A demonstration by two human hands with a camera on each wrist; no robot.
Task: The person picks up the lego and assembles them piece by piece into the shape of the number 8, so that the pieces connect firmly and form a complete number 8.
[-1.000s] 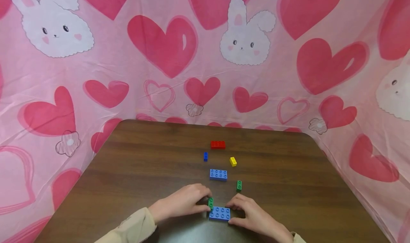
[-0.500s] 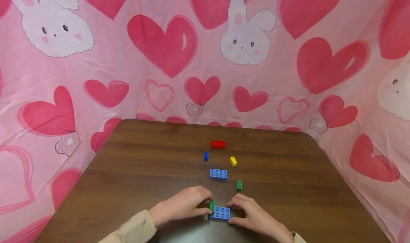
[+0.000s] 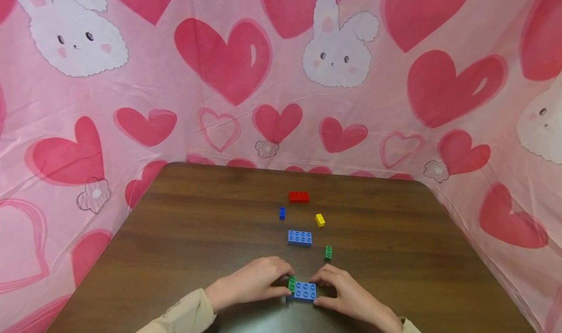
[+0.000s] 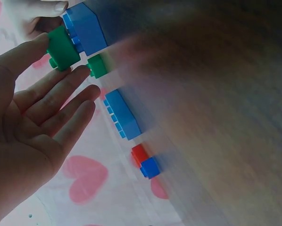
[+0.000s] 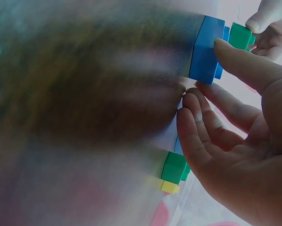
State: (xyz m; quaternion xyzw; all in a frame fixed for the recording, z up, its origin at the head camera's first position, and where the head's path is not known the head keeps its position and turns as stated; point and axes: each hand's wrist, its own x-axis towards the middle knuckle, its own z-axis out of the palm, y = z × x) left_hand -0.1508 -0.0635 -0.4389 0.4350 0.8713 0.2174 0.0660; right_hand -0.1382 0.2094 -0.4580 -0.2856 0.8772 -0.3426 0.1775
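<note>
My left hand (image 3: 254,280) pinches a small two-stud green brick (image 3: 291,285) between thumb and fingers. This brick lies across the left end of a light blue eight-stud brick (image 3: 306,291) near the table's front. In the left wrist view the held green brick (image 4: 63,48) is right at the tops of the studs, and blue studs show beneath it. My right hand (image 3: 344,292) holds the blue brick by its right end, thumb at the near side and fingertips at the far side. The right wrist view shows the thumb against the blue brick (image 5: 207,49).
Farther back on the brown table (image 3: 197,216) lie a second green brick (image 3: 328,253), another light blue brick (image 3: 300,238), a yellow brick (image 3: 320,220), a small dark blue brick (image 3: 282,213) and a red brick (image 3: 299,197). A pink heart-print cloth (image 3: 281,94) hangs behind.
My left hand has brought the green brick slightly right and nearer, from the blue brick's far left corner to lie along its left end. The right hand keeps its hold.
</note>
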